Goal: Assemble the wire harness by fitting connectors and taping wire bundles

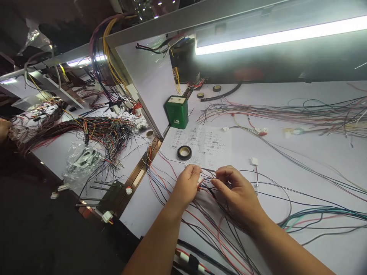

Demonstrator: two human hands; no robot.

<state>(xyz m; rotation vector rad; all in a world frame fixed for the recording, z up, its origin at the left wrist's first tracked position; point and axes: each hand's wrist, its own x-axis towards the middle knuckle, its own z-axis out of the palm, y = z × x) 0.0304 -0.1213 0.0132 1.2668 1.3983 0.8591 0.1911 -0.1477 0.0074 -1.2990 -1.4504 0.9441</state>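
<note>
Now, this side of the tape (pixel 184 152), my left hand (pixel 187 183) pinches the connector (pixel 200 181), my right hand (pixel 236 190) gapes; crossing wires (pixel 210 219) could tug it askew.

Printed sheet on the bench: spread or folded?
Spread: the printed sheet lies open on the bench, print facing up, with the black tape roll resting on it.

**White bench lay under a bright tube**

A lit tube light (pixel 281 35) hung beneath a grey beam (pixel 177 22). A white partition (pixel 143 76) stood left; beyond it sat another bench (pixel 50 164). Near left, the floor (pixel 43 229) was dark.
</note>
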